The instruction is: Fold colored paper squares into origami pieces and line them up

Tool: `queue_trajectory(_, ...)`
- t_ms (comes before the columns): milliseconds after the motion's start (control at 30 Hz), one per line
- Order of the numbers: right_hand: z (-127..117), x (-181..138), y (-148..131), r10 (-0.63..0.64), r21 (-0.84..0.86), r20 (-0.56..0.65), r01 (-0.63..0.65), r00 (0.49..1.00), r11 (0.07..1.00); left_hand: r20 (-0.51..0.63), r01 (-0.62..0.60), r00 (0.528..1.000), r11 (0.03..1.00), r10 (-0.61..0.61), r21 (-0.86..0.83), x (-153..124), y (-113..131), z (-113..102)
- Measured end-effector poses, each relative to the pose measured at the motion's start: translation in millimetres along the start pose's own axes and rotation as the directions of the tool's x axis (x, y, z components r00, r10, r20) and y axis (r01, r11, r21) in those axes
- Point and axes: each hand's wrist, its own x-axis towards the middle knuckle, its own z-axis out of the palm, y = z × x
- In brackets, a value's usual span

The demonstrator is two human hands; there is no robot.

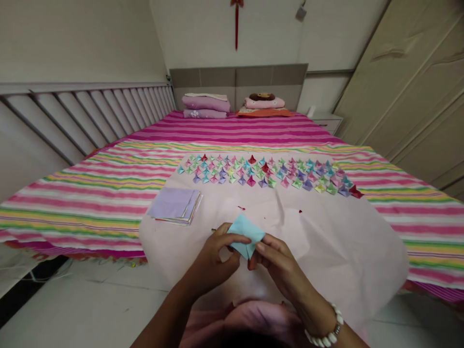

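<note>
1. Two hands hold one folded paper above the near edge of the cloth, about midway along that edge.
2. Writing: the paper, the cloth and the bed show no print. A small grey tag on the far wall is too small to read.
3. Paper, direction: the narrow tip points toward the person. The wide end points toward the far edge of the bed. The long axis runs near to far, tilted slightly.
4. Paper, look: light blue, plain and matt, folded to a kite-like shape with sharp creases.
5. Left hand: thumb and forefinger are pinched on the left edge of the paper. The other fingers are curled beneath it.
6. Right hand: the fingers are curled close, with the tips pressed on the right edge and lower tip of the paper. A white bead bracelet is on this wrist.
7. Stack: flat square sheets, lilac on top, lie at the left edge of the cloth, well apart from the hands.
8. Pieces: many small folded shapes in mixed colours lie in rows along the far edge of the cloth.
9. Cloth: pale pink, spread over the near edge of the striped bed.
10. Far end of the bed: pillows lie against a grey headboard. A red ornament hangs on the wall above.
</note>
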Motion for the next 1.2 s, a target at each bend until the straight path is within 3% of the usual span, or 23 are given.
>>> queue_trajectory(133,-1,1,2,-0.015,-0.098,-0.062,0.009,0.998,0.995,0.031,0.028,0.999,0.992,-0.024,-0.12,1,0,-1)
queue_trajectory(233,1,2,1,-0.021,-0.134,-0.093,0.008,0.995,0.991,-0.13,0.101,0.982,0.96,-0.138,-0.262,4,-6,6)
queue_trajectory(333,5,2,0,-0.021,-0.16,-0.106,0.003,0.994,0.987,-0.25,0.168,0.925,0.899,-0.286,-0.404,5,-10,15)
queue_trajectory(467,9,2,-3,-0.008,-0.187,-0.118,-0.014,0.993,0.982,-0.216,0.296,0.876,0.834,-0.432,-0.465,6,-10,20)
queue_trajectory(567,7,2,-4,-0.014,-0.196,-0.121,-0.01,0.993,0.981,-0.187,0.339,0.865,0.816,-0.466,-0.467,7,-8,18)
queue_trajectory(833,-2,3,-7,-0.06,-0.263,-0.128,0.024,0.99,0.964,-0.152,0.348,0.878,0.824,-0.453,-0.448,9,-1,15)
queue_trajectory(1067,-2,3,-9,-0.116,-0.246,-0.201,0.065,0.973,0.967,-0.231,0.343,0.81,0.754,-0.539,-0.56,11,-10,11)
queue_trajectory(1200,-3,5,-5,-0.133,-0.208,-0.29,0.073,0.948,0.975,-0.292,0.243,0.78,0.697,-0.554,-0.675,11,-14,14)
